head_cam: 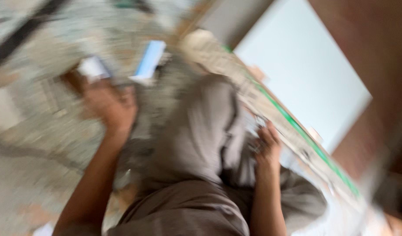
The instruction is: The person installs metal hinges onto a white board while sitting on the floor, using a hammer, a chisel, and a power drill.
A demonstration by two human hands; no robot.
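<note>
Left hand: the left hand [110,107] reaches out over the speckled floor [43,131], beside a small white object [92,67] and a light blue and white flat packet [149,59]; blur hides whether the fingers are clenched or loose, so I cannot tell.
Right hand: the right hand [266,146] presses at the edge of a long printed sheet with a green stripe [293,126]; the fingers look curled onto it, though the blur leaves the grip unsure.
Progress: judging by this, the sheet is in hand but not lifted clear, and the small things near the left hand lie untaken; most of the work looks undone.
Where it lies: the sheet runs diagonally from the top middle toward the lower right, along the near edge of a white panel [306,70].
Around: grey trousers [196,131] fill the centre between the arms; a reddish-brown surface [376,52] lies beyond the panel.
In the way: the bent knee stands between the two hands.
</note>
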